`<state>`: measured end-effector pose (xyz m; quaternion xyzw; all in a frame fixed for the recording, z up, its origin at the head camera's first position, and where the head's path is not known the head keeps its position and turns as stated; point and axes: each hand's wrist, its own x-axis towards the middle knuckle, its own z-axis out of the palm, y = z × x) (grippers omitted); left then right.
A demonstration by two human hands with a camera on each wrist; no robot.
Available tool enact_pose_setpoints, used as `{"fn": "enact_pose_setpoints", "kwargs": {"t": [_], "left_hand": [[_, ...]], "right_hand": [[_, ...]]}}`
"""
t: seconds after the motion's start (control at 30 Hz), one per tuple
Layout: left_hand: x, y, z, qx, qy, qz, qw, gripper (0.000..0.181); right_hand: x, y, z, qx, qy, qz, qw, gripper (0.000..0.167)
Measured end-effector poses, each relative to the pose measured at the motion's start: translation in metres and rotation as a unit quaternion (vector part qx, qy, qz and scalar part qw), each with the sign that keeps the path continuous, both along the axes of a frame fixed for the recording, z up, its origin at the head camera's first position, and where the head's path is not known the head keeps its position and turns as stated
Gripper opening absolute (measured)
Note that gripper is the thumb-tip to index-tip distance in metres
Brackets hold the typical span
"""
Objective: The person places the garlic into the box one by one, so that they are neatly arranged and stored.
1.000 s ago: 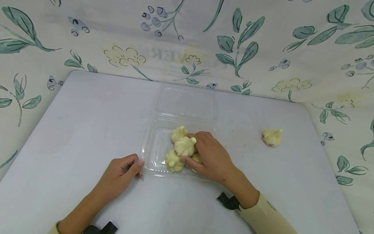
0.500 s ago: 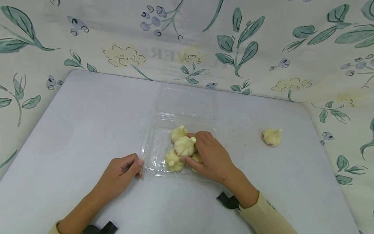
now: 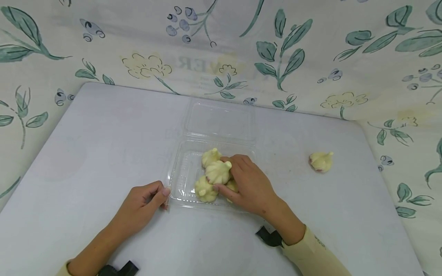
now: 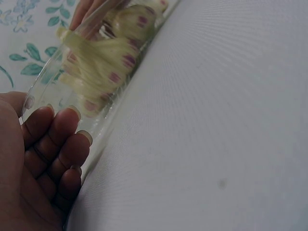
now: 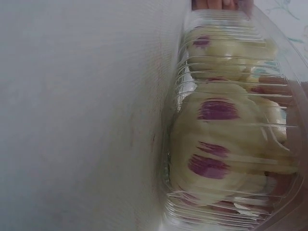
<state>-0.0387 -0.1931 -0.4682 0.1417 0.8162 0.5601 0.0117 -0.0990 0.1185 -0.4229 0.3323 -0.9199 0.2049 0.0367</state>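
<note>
A clear plastic clamshell box (image 3: 184,168) lies with its lid folded back on the white table. Several pale yellow garlic bulbs with purple marks are in its right half. My right hand (image 3: 250,186) reaches into the box and grips a garlic bulb (image 3: 218,173) lying on top of the others, thumb at the near side, fingers behind. One bulb (image 5: 216,139) shows large through the box wall in the right wrist view. At the left near corner, my left hand (image 3: 146,203) pinches the box's rim; in the left wrist view its curled fingers (image 4: 62,127) are outside the wall.
Another garlic bulb (image 3: 321,161) lies alone on the table (image 3: 103,134) to the right. The open lid (image 3: 221,119) reaches toward the back edge, where a flower-printed cloth (image 3: 221,46) rises. Black wrist mounts (image 3: 269,237) sit under both forearms.
</note>
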Motion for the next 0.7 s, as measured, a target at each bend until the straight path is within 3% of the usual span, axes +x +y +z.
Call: {"fn": "enact_pose_setpoints", "kwargs": {"t": [0.7], "left_hand": [[0.0002,0.0004,-0.0005,0.009,-0.001,-0.002,1.0,0.032]], "right_hand": [[0.0004,-0.0003,-0.0009,0.002,0.01,0.001,0.9999,0.068]]}}
